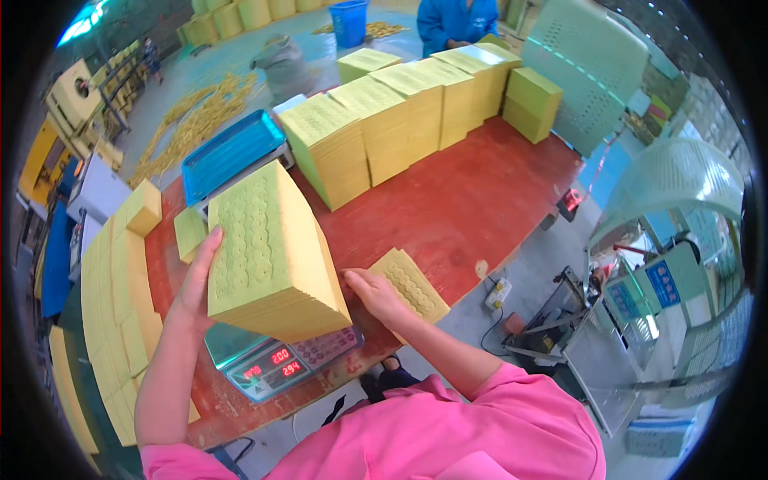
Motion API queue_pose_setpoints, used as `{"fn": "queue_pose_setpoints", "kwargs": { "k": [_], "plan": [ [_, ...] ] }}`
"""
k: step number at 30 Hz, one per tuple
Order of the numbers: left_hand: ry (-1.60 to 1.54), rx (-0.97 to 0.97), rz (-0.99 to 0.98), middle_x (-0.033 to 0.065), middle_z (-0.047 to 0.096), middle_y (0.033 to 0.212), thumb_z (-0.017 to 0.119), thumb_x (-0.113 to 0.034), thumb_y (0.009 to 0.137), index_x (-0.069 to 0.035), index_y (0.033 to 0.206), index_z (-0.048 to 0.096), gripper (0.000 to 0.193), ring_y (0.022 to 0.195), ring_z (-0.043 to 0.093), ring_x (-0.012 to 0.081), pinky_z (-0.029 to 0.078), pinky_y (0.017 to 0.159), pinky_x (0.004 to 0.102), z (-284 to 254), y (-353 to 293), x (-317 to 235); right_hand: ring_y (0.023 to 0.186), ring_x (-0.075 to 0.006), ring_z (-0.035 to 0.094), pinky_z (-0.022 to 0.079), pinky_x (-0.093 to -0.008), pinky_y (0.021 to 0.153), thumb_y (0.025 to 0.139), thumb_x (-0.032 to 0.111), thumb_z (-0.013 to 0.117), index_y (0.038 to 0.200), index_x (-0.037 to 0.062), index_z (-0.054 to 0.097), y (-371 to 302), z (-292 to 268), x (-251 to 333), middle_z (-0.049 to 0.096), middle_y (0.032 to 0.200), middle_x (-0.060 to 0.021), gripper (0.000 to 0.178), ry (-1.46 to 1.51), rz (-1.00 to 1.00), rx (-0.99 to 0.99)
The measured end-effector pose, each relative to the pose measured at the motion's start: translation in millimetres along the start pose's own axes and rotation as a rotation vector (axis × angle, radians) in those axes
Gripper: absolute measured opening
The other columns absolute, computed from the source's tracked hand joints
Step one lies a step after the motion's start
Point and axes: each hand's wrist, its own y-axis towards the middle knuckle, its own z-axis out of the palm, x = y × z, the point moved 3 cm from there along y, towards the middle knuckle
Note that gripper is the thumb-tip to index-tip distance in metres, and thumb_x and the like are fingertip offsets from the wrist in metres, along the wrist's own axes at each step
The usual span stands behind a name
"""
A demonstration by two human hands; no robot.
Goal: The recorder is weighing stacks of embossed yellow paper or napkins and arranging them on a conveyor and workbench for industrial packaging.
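A tall stack of yellow paper sheets (254,248), its top stamped with rows of round coin-like marks, stands over a digital scale (268,376) with red lit figures. My left hand (198,280) grips the left side of this stack, thumb along its upper edge and the other fingers mostly hidden. Close to the stack's right side is my right hand (378,296), fingers pointing left; how they are closed is hard to see. Just beyond that hand, a thin sheaf of the same stamped paper (412,280) lies at the table's near edge.
Tall yellow paper stacks (384,124) line the red table's (456,216) far side. A blue tray (232,156) sits behind the held stack, and yellow blocks (112,296) fill the left. Across the table is a person in blue (456,22). Metal equipment (592,344) stands right.
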Motion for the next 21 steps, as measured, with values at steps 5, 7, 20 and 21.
{"fn": "queue_pose_setpoints", "kwargs": {
  "k": [5, 7, 20, 21],
  "plan": [
    [0.026, 0.102, -0.027, 0.0124, 0.059, 0.130, 0.054, -0.049, 0.095, -0.005, 0.139, 0.045, 0.063, 0.114, 0.061, 0.0219, 0.049, 0.098, 0.0361, 30, 14, -1, 0.106, -0.0147, 0.059, 0.047, -0.0313, 0.089, 0.100, 0.036, 0.053, 0.131, 0.0057, 0.055, 0, 4, -3, 0.063, 0.120, -0.0051, 0.043, 0.717, 0.369, 0.130],
    [0.032, 0.064, 0.015, 0.0130, 0.059, 0.131, 0.054, -0.050, 0.095, -0.005, 0.139, 0.045, 0.064, 0.114, 0.061, 0.0223, 0.049, 0.098, 0.0360, 44, 18, -2, 0.108, -0.0143, 0.058, 0.047, -0.0310, 0.089, 0.100, 0.035, 0.053, 0.132, 0.0056, 0.054, 0, -8, 8, 0.062, 0.122, -0.0049, 0.044, 0.775, 0.361, 0.079],
    [-0.114, 0.261, -0.027, 0.0111, 0.060, 0.129, 0.055, -0.051, 0.094, -0.006, 0.138, 0.047, 0.064, 0.116, 0.059, 0.0227, 0.050, 0.097, 0.0390, 280, 219, 93, 0.129, -0.0219, 0.048, 0.041, -0.0334, 0.105, 0.100, 0.019, 0.054, 0.147, 0.0021, 0.036, 70, -324, -28, 0.049, 0.142, -0.0157, 0.053, 0.485, 0.139, -0.284],
    [-0.102, 0.267, -0.035, 0.0113, 0.058, 0.131, 0.055, -0.052, 0.093, -0.007, 0.139, 0.045, 0.065, 0.118, 0.057, 0.0243, 0.049, 0.097, 0.0423, 302, 235, 104, 0.129, -0.0219, 0.048, 0.041, -0.0334, 0.105, 0.100, 0.019, 0.054, 0.147, 0.0021, 0.036, 79, -352, -32, 0.049, 0.142, -0.0157, 0.053, 0.482, 0.143, -0.282]
  ]
}}
